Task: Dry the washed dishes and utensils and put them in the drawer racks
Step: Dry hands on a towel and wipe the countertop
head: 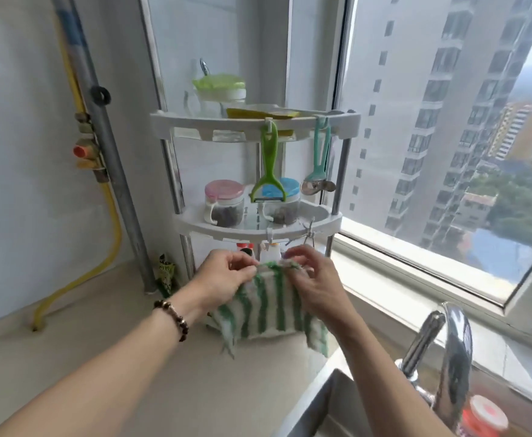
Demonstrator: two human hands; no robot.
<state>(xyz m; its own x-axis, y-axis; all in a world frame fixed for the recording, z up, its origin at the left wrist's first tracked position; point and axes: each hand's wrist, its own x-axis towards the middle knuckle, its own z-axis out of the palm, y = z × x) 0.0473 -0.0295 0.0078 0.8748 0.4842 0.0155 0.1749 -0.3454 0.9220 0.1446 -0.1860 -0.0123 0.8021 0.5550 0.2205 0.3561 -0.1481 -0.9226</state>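
Observation:
A green-and-white striped dish cloth (268, 310) hangs in front of the corner shelf's lower tier, just under its small white hooks (309, 230). My left hand (227, 275) pinches the cloth's top edge on the left side. At the same edge's right end, my right hand (313, 282) pinches the cloth, fingers curled over it. The cloth's lower part drapes down to the beige counter (151, 367). No dishes, utensils or drawer racks are in view.
The white corner shelf (255, 123) holds jars, with a green peeler (269, 162) and a teal tool (320, 159) hanging from its top tier. A chrome tap (447, 351) and steel sink (331, 402) lie at the lower right. A yellow hose and grey pipe (107, 146) run down the left wall.

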